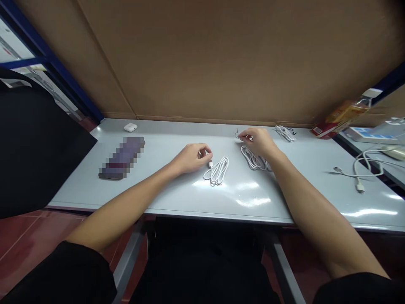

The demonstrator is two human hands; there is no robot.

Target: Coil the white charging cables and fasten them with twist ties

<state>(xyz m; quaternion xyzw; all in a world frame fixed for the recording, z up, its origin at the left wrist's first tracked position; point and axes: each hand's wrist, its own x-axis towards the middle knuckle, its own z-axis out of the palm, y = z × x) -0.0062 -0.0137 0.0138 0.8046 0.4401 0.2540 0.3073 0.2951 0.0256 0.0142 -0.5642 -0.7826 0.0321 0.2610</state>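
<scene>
My left hand [191, 158] is closed in a pinch at the plug end of a coiled white charging cable [219, 172], whose loops lie on the grey table. In the fingertips of my right hand [257, 141] is a thin black twist tie [236, 134], its bent end sticking out to the left. Just under that hand lies another bundled white cable [251, 158], partly hidden by my wrist.
A third white cable bundle [285, 133] with a dark tie rests near the back panel. Loose cables [359, 175] lie at the right. A bottle [341, 118] stands in the back right corner. At the left are a blurred phone-like object [122, 157] and a white earbud case [130, 127].
</scene>
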